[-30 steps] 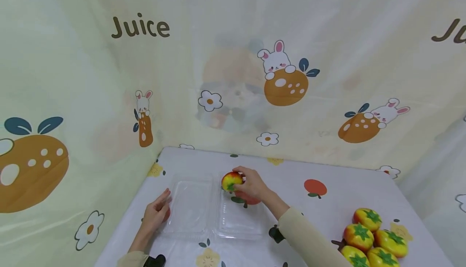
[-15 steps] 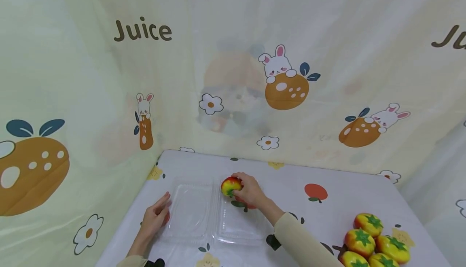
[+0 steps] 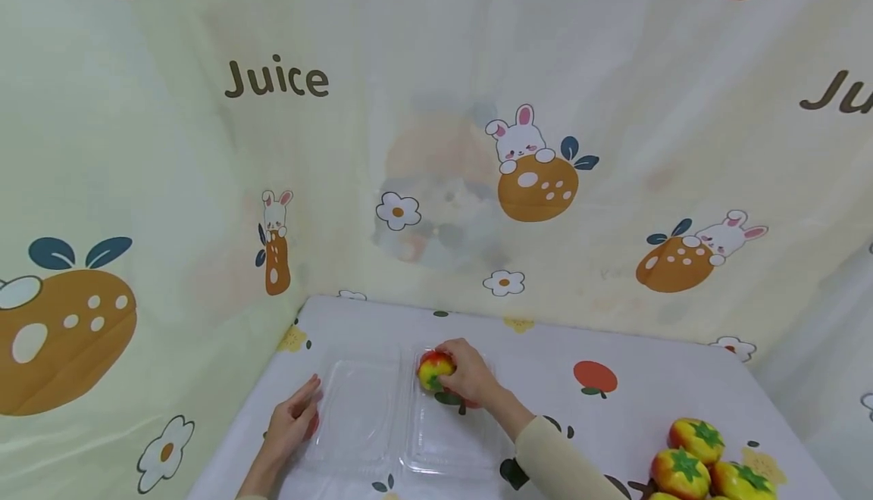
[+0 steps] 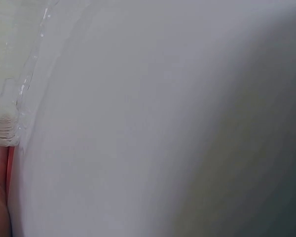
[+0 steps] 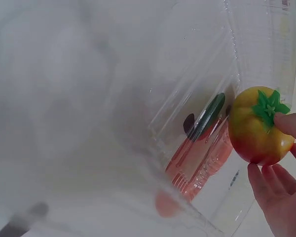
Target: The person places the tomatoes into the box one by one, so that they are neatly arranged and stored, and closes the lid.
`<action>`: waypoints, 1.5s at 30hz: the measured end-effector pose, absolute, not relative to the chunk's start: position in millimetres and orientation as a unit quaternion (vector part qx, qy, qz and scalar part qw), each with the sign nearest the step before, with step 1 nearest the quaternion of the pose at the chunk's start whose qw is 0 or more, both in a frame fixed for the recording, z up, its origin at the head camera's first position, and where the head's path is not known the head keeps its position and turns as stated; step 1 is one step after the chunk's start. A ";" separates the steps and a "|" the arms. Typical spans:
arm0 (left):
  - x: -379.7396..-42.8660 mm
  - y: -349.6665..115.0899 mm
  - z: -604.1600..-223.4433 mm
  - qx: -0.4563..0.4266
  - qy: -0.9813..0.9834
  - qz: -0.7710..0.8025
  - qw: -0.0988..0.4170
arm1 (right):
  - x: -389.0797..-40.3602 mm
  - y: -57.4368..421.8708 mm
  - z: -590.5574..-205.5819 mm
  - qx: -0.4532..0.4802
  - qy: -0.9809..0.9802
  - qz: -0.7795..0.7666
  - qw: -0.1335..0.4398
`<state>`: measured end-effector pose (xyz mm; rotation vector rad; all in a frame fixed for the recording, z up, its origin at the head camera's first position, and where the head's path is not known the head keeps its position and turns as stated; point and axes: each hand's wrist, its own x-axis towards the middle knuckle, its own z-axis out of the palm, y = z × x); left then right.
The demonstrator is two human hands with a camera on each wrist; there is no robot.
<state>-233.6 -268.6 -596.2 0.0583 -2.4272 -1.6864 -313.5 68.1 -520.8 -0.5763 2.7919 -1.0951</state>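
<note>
The right hand [image 3: 470, 377] grips one tomato [image 3: 435, 370] at the far corner of the open clear box [image 3: 382, 424], not yet let go, while the flat left hand [image 3: 295, 417] steadies its edge and the other tomatoes [image 3: 709, 458] wait outside.

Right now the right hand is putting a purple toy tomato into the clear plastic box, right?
Not quite: the toy tomato is yellow and red with a green leafy top, as the right wrist view shows. The right hand does hold it over the clear plastic box.

Bright, soft, even light; both wrist views blurred, washed out
</note>
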 end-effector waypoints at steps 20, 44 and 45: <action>-248.4 -267.0 -585.5 0.003 -0.823 -0.561 0.095 | -320.6 68.9 -501.4 -0.179 0.918 -0.351 0.034; -232.5 -268.5 -595.3 0.026 -0.810 -0.581 0.078 | -313.4 66.7 -518.0 -0.194 0.934 -0.298 0.027; -231.4 -268.9 -596.7 0.024 -0.810 -0.580 0.080 | -312.3 66.6 -519.1 -0.194 0.935 -0.297 0.031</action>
